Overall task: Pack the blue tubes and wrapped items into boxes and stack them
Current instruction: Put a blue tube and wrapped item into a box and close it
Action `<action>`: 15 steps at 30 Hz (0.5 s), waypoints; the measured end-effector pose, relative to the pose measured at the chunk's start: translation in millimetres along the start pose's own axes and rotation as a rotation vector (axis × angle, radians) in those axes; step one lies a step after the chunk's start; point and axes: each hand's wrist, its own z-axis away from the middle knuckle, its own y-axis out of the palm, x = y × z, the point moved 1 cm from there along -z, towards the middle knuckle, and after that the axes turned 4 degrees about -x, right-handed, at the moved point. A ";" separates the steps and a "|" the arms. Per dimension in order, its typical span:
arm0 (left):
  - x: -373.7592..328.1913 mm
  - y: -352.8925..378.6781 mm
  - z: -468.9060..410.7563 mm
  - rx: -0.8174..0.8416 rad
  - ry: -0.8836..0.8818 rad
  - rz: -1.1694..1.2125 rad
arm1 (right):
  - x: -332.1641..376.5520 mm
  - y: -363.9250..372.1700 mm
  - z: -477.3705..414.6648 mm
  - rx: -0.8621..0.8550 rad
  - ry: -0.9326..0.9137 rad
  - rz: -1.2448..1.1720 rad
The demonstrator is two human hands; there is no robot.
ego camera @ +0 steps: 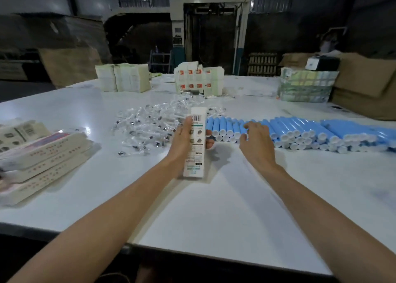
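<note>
My left hand [186, 138] grips a long white box [195, 152] with a barcode near its top, held above the white table [214, 207]. My right hand [256, 138] reaches over the near end of a long row of blue tubes [300, 130] with white caps, fingers curled down onto them; whether it holds one is hidden. Behind the box lies a heap of small clear-wrapped items [150, 126]. Several packed boxes [45, 158] are stacked flat at the left.
Bundles of flat white cartons [123, 77] and red-marked cartons [198, 78] stand at the back. A wrapped green-white bundle [306, 85] and brown cardboard boxes [368, 79] sit at the back right. The table's front edge runs below my forearms.
</note>
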 end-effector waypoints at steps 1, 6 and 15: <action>3.2 1.2 0.7 -0.003 -0.025 0.034 | -6.6 0.5 -6.9 0.013 -0.053 0.141; 3.3 1.5 3.5 0.042 -0.041 0.108 | -20.1 14.2 -22.4 0.167 -0.215 0.580; 3.2 -0.2 4.1 0.086 -0.036 0.125 | -8.7 19.8 -7.1 0.225 -0.173 0.720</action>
